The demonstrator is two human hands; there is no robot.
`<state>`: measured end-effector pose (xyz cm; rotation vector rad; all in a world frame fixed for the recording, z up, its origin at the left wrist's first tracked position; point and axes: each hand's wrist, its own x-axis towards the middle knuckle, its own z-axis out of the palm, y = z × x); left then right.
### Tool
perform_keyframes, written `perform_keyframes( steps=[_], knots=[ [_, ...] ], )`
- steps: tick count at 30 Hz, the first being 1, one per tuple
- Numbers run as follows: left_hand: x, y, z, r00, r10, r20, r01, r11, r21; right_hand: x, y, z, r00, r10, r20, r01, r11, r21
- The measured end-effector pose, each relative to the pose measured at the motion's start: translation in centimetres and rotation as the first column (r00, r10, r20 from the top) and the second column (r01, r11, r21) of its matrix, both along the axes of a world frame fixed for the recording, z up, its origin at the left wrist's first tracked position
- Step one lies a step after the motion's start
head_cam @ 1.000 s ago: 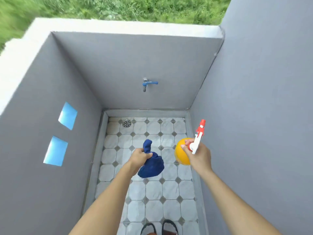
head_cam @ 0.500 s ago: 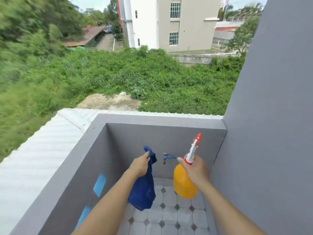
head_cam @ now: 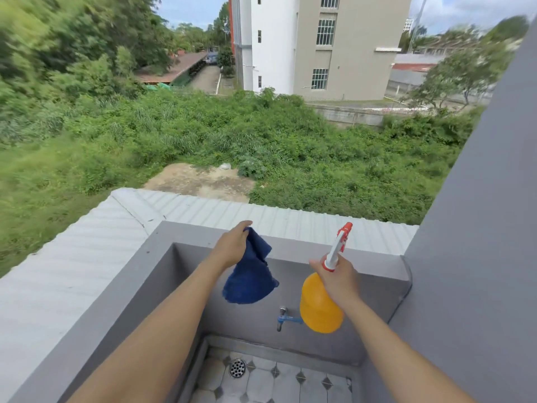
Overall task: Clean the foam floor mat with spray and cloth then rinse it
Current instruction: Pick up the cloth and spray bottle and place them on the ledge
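Left hand (head_cam: 232, 245) clamps blue cloth (head_cam: 250, 282) | right hand (head_cam: 337, 279) grips orange spray bottle (head_cam: 319, 309) neck | step: carrying supplies, mat unseen | next: find mat, spray

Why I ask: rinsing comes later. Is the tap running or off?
Off, it seems: no water falls from the tap above the dry-looking tiled floor.

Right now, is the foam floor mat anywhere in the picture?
No: only the blue cloth in the left hand, the orange spray bottle in the right hand, and bare tiled floor show.
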<state>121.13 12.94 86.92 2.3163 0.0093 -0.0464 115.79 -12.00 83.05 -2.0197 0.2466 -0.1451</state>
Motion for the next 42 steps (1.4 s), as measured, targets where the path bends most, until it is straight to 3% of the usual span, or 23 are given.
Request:
perform_keyframes(
  steps=[4,8,16,20,24,27,33,36,38,40,42],
  knots=[
    [5.1,-0.5,0.6,0.996,0.081,-0.022,-0.084,0.977,-0.196,5.6,-0.8,0.9,0.998,-0.047,0.03,0.046,0.999,0.014],
    [10.6,-1.9,-0.4,0.98,0.175,-0.098,-0.194,0.95,-0.245,10.5,-1.2,0.7,0.994,-0.098,0.051,0.097,0.995,0.012],
    [19.3,-5.2,-2.6,0.92,0.301,-0.25,-0.34,0.931,-0.131,18.1,-2.3,-0.8,0.965,-0.262,0.005,0.262,0.965,0.009],
    [23.1,-5.8,-3.4,0.934,0.212,-0.286,-0.209,0.977,0.039,19.8,-2.8,-2.3,0.951,-0.306,-0.034,0.307,0.952,0.017],
    [26.6,-6.7,-2.9,0.919,0.185,-0.347,-0.18,0.983,0.046,20.5,-3.3,-2.4,0.943,-0.331,-0.037,0.332,0.943,0.03],
    [29.2,-7.8,-2.0,0.915,0.174,-0.363,-0.207,0.977,-0.054,20.5,-3.5,-2.7,0.944,-0.327,-0.044,0.328,0.944,0.039],
    [31.5,-9.0,-1.5,0.935,0.038,-0.353,-0.187,0.898,-0.398,20.8,-3.7,-3.5,0.932,-0.357,-0.053,0.36,0.931,0.054],
    [30.5,-8.5,-3.7,0.877,0.027,-0.48,-0.293,0.822,-0.488,21.0,-3.4,-3.8,0.926,-0.375,-0.047,0.377,0.924,0.06],
    [28.4,-7.9,-5.9,0.818,-0.082,-0.569,-0.29,0.795,-0.532,21.1,-3.4,-3.9,0.923,-0.382,-0.046,0.384,0.921,0.059],
    [25.9,-7.1,-8.8,0.705,-0.26,-0.66,-0.317,0.717,-0.621,21.1,-3.5,-4.1,0.923,-0.382,-0.043,0.384,0.921,0.06],
    [23.0,-6.4,-11.3,0.544,-0.318,-0.776,-0.49,0.631,-0.602,21.1,-3.6,-4.2,0.927,-0.373,-0.038,0.374,0.926,0.054]
  ],
)
